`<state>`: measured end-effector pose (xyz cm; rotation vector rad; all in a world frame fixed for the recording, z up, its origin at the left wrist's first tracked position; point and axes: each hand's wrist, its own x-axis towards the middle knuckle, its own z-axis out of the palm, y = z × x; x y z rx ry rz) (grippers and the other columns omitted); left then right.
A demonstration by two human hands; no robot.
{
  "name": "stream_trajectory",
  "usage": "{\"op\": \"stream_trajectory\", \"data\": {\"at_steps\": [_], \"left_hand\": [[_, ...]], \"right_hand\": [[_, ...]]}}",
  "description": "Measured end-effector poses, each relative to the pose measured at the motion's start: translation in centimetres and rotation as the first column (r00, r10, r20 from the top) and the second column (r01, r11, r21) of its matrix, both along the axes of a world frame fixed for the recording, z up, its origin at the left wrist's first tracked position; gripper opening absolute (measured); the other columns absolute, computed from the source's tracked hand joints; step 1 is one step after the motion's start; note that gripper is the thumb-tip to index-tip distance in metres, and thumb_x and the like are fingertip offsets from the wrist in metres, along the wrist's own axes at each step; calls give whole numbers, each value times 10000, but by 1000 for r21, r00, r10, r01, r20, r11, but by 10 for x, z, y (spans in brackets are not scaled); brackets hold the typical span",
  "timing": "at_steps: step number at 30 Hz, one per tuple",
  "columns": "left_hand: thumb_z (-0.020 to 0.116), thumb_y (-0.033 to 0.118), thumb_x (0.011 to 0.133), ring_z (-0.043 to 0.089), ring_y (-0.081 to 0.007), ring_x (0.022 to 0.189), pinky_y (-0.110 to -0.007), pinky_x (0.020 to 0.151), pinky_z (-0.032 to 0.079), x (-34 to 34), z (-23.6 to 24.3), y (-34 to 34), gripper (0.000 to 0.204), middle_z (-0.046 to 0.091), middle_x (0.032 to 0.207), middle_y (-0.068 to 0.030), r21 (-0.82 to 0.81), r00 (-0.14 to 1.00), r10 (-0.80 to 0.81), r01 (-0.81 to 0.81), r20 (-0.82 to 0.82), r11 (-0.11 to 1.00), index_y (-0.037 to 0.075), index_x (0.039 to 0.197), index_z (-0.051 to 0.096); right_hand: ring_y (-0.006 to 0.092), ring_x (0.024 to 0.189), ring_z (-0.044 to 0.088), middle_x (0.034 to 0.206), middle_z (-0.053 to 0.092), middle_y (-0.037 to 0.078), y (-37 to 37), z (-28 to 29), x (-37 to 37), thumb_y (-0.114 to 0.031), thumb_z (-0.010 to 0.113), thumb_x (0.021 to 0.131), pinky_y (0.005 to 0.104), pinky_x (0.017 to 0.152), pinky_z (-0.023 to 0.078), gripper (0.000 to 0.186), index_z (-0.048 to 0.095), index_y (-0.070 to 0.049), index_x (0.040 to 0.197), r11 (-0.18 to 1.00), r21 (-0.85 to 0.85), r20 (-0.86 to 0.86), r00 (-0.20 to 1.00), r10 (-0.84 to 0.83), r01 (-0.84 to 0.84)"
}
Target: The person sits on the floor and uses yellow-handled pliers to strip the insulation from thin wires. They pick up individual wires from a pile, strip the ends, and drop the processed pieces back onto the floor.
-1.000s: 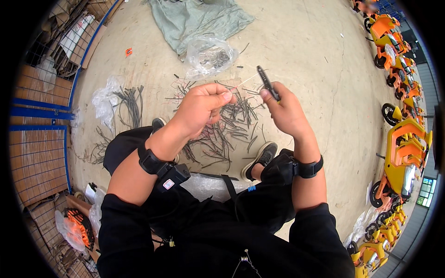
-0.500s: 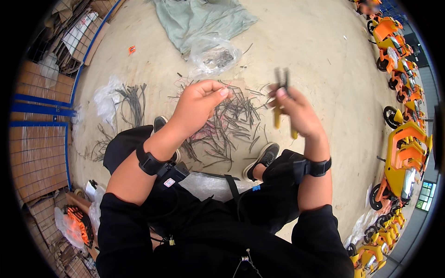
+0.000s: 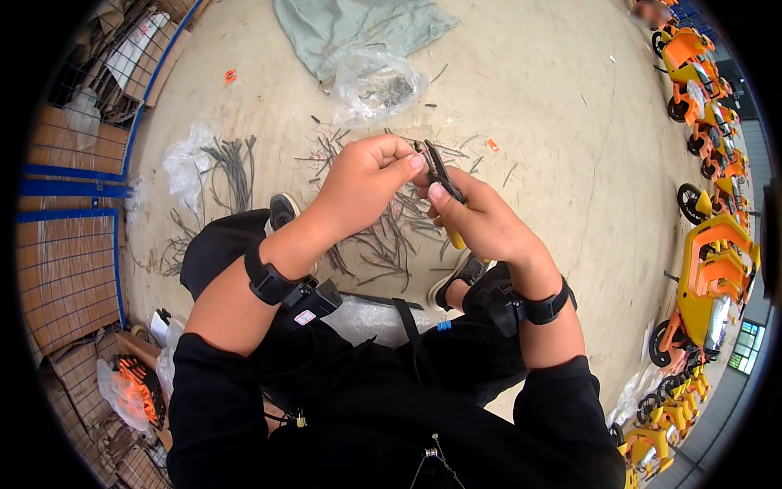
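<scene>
My left hand (image 3: 358, 183) is closed in a pinch, thumb against forefinger. What lies between its fingertips is too small to make out. Wrapped in my right hand (image 3: 486, 218) is a pair of pliers (image 3: 440, 167) with dark jaws and yellow handles. Its jaws point up and to the left, right beside the left fingertips. Below both hands, short dark cable pieces (image 3: 389, 244) are strewn over the floor between my shoes, with thin reddish strands among them. My hands hide part of that heap.
A bundle of longer dark cables (image 3: 236, 175) lies to the left beside crumpled clear plastic (image 3: 186, 167). Farther off are a clear bag (image 3: 362, 94) with dark bits and a grey-green sack (image 3: 358, 33). Blue-framed mesh (image 3: 69, 261) borders the left; yellow-orange ride-on vehicles (image 3: 713, 277) line the right.
My right hand has swung left with the pliers, bringing the jaws up to the left fingertips. My left hand has shifted slightly to the right, still pinched.
</scene>
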<state>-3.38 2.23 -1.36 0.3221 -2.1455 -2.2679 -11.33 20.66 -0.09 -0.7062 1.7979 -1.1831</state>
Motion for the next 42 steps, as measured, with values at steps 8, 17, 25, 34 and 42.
{"op": "stream_trajectory", "data": {"at_steps": [8,17,25,34,42], "left_hand": [[567,162,970,466,-25,652,-202,589,378,-1,-5,1,180,660,823,4,-26,1000,-21,21,9,999,17,898,647],[578,143,968,530,-55,791,-230,725,429,-1,-7,1,175,666,866,-17,-21,999,-34,34,29,999,-9,905,639],[585,158,967,493,-31,697,-205,619,401,-2,-16,0,179,629,815,9,-86,1000,-14,16,26,996,-4,916,642],[589,194,957,354,-22,531,-205,475,304,1,5,-7,179,470,631,65,345,993,-82,46,91,937,30,929,653],[570,162,971,392,-41,538,-193,484,317,2,3,-12,146,626,894,-38,347,988,-108,63,112,936,24,961,617]], "right_hand": [[101,737,470,792,538,17,2,-3,1,-290,519,1015,285,670,438,337,571,-10,1194,999,-4,-5,999,-51,51],[159,698,488,756,553,107,4,-7,2,-289,533,1004,328,659,449,329,562,8,1142,999,26,-129,991,-35,39],[233,709,555,806,606,175,0,6,3,-287,540,995,358,686,469,350,556,14,1173,989,141,-185,983,-16,42],[273,795,605,895,638,192,0,20,4,-250,549,989,369,746,482,319,570,5,1179,988,77,-203,972,-115,133],[313,826,609,903,635,199,3,11,-9,-262,561,984,376,767,482,289,593,6,1087,978,53,-317,933,-173,199]]}}
